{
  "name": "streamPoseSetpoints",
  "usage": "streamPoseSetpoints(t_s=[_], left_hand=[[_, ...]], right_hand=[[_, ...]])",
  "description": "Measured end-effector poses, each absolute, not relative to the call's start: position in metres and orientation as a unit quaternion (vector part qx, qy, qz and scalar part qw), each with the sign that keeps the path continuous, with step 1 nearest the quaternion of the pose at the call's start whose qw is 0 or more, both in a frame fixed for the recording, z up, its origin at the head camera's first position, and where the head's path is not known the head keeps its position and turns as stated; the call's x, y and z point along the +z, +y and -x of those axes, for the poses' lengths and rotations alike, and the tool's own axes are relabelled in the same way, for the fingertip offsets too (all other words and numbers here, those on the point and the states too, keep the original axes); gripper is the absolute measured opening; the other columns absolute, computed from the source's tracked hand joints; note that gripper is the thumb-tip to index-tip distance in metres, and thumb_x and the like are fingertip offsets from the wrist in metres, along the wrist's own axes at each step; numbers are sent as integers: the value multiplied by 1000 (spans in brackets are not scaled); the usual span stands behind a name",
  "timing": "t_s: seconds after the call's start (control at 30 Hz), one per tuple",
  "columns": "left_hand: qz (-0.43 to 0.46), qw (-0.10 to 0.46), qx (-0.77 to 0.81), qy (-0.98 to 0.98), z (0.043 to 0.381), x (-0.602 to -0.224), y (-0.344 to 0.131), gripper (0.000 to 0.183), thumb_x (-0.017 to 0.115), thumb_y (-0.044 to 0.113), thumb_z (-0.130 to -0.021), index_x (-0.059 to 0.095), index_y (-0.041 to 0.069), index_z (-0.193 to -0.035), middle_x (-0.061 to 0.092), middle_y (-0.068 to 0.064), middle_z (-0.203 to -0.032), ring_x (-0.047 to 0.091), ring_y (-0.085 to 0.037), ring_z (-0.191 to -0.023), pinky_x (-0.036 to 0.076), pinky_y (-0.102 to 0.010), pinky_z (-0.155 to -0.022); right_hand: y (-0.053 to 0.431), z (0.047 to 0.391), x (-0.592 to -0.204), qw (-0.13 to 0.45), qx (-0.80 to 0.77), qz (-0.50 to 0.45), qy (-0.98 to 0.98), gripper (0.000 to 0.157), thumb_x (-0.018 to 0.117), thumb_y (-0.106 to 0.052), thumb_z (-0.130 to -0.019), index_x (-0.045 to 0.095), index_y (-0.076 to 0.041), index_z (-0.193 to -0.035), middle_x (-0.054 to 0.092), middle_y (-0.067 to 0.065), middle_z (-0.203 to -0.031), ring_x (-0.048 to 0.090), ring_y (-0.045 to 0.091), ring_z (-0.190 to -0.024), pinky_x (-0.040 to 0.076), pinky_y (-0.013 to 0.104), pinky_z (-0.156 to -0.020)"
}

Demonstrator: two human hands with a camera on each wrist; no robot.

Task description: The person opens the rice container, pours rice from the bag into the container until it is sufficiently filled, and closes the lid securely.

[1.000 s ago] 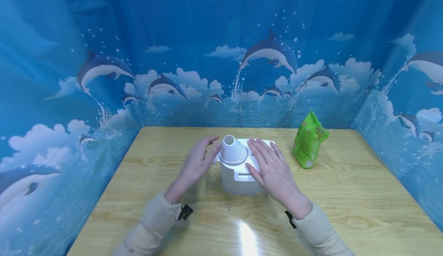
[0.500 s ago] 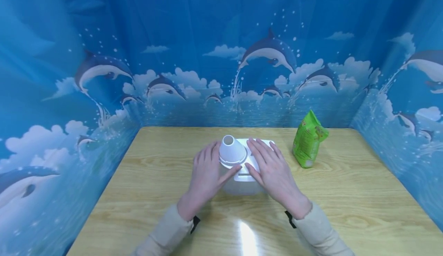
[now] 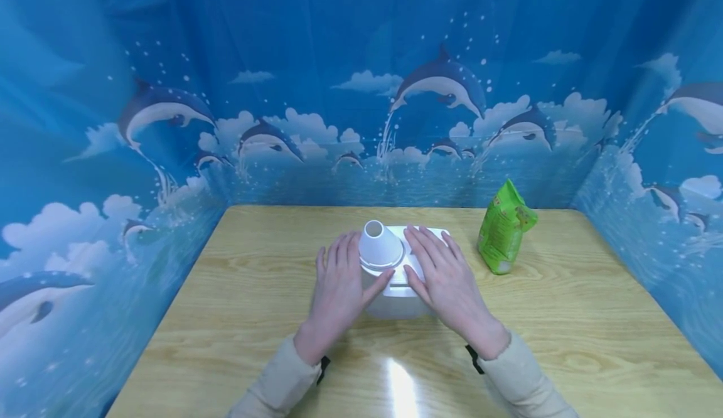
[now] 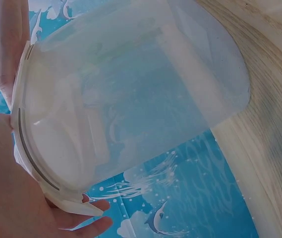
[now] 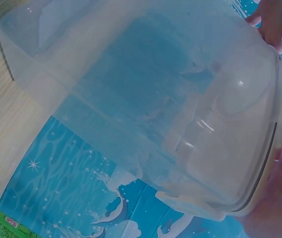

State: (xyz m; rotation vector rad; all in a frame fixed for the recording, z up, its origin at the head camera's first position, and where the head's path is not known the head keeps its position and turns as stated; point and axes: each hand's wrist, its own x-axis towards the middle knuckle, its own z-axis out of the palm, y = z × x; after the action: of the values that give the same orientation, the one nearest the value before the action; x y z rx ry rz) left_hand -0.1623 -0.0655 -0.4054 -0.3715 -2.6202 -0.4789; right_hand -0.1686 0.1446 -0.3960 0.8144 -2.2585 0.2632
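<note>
A translucent plastic storage container (image 3: 395, 309) stands upright on the table, its white lid (image 3: 398, 278) on top. On the lid's left part sits a white cone-shaped cup (image 3: 381, 248), narrow end up. My left hand (image 3: 339, 289) rests along the lid's left edge, fingers extended beside the cup and thumb reaching over the front. In the left wrist view its fingertips show beyond a side latch (image 4: 76, 206) that juts outward. My right hand (image 3: 447, 283) lies flat over the lid's right part, fingers straight. Another side latch (image 5: 190, 203) sticks out in the right wrist view. The container looks see-through, with nothing visible inside.
A green printed bag (image 3: 503, 233) stands at the back right of the wooden table (image 3: 260, 267). Blue curtains (image 3: 316, 41) with dolphins enclose the back and both sides.
My left hand has moved right from beside the cup onto the lid's left edge, its thumb now over the front. My right hand has stayed in place on the lid.
</note>
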Motion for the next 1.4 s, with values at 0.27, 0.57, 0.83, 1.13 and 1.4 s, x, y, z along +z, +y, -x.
streamPoseSetpoints(t_s=[0.27,0.57,0.83,1.13,1.4], left_hand=[[131,211,-174,-953,163,-404,-65,92,46,73,-94,38,2,-151,50,-20,-147,46,-38,-136,31,-67,-113],[135,206,-179,-953,163,-402,-64,91,49,71,-94,37,1,-151,50,-21,-147,45,-38,-137,30,-67,-114],[135,202,-193,-951,162,-403,-64,91,54,70,-93,38,1,-150,51,-20,-145,46,-37,-136,31,-65,-115],[135,202,-194,-950,161,-402,-65,90,56,68,-93,38,1,-150,51,-19,-145,47,-37,-135,32,-64,-115],[137,208,-190,-950,161,-403,-66,90,57,68,-92,39,0,-149,52,-20,-144,47,-37,-135,33,-63,-114]], right_hand=[[145,169,-395,346,106,-311,-879,64,27,-47,-110,51,0,-146,56,19,-145,51,36,-134,34,58,-115],[150,170,-393,337,190,-312,-868,62,39,-45,-108,47,1,-148,51,19,-149,48,36,-138,32,58,-117],[176,170,-383,319,327,-252,-853,47,61,-8,-98,54,-4,-145,55,15,-147,51,34,-134,42,53,-110],[211,171,-365,49,514,-126,-847,48,50,-22,-108,43,-2,-151,48,20,-151,51,35,-131,46,15,-97],[224,180,-366,-129,597,-85,-787,69,58,-27,-105,26,6,-156,33,30,-157,60,1,-112,54,23,-94]])
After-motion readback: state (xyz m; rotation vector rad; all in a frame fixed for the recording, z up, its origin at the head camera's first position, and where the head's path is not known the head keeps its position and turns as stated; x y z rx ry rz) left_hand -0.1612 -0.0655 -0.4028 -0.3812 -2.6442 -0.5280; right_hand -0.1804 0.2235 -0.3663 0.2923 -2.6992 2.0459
